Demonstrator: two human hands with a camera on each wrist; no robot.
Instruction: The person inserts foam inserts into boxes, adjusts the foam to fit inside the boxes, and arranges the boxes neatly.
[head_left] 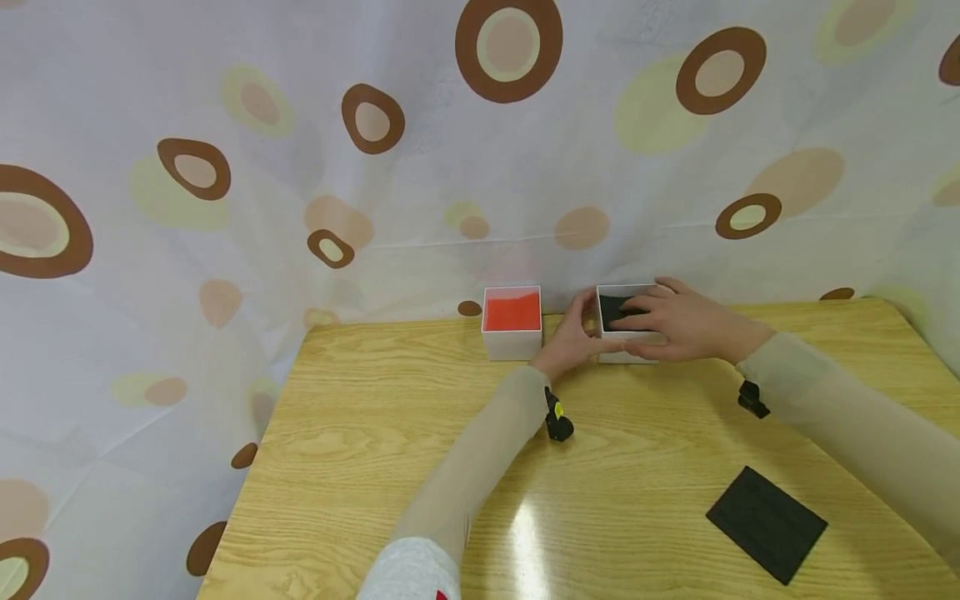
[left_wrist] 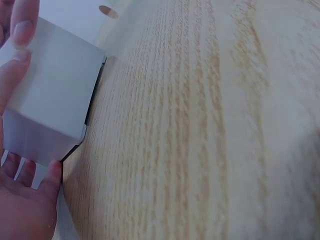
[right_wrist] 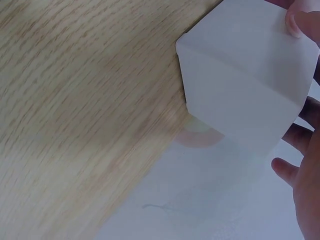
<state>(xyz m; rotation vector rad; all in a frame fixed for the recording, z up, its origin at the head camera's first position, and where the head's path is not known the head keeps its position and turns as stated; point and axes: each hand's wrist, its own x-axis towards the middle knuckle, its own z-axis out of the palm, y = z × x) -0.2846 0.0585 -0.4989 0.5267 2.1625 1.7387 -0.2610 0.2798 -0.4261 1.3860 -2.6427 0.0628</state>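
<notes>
Near the back of the table, a white open-topped box point(head_left: 613, 358) has black sheet-like material point(head_left: 613, 308) inside. My left hand point(head_left: 572, 340) grips this box from its left, thumb on the front wall point(left_wrist: 60, 75) and the other fingers at the left side. My right hand point(head_left: 686, 323) lies over the box's right part, its fingers reaching inside onto the black material. The right thumb touches the front wall in the right wrist view, with the other fingers extended beyond the box point(right_wrist: 235, 95). My right fingertips inside the box are partly hidden.
A second white box point(head_left: 512, 346), left of my left hand, holds red material point(head_left: 513, 313). One flat black sheet point(head_left: 767, 525) lies at the front right of the wooden table point(head_left: 360, 450). A patterned curtain point(head_left: 420, 200) hangs right behind the boxes.
</notes>
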